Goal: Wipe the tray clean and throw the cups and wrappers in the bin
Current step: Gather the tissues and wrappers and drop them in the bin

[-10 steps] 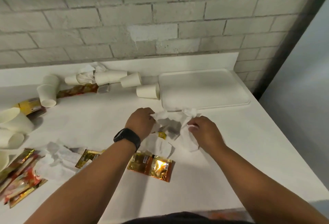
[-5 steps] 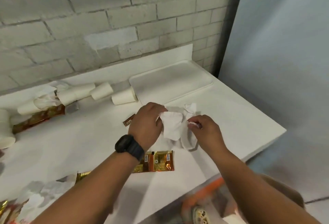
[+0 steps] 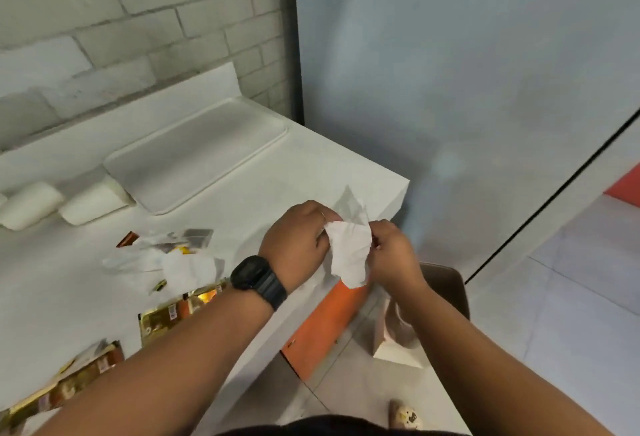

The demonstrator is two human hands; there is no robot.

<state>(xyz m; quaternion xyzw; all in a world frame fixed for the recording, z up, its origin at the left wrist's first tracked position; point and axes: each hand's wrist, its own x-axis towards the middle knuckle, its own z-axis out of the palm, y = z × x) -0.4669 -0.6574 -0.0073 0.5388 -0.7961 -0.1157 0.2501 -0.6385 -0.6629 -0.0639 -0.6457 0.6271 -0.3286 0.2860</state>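
Observation:
Both hands hold one crumpled white tissue above the table's right front corner. My left hand, with a black watch on the wrist, grips its left side. My right hand pinches its right side. The white tray lies bare at the back of the white table, against the wall. Two white paper cups lie on their sides left of the tray. Gold and red wrappers and more crumpled tissue lie on the table near my left forearm. Below my right arm a bin with a pale liner shows on the floor.
A grey brick wall runs behind the table and a pale blue wall stands to the right. Below the table's corner is an orange panel. A white box stands on the tiled floor beside the bin. More wrappers lie at the lower left.
The view has swung right and down, so the floor and bin now show. Both hands have lifted the tissue off the table and carried it rightwards to the table's corner.

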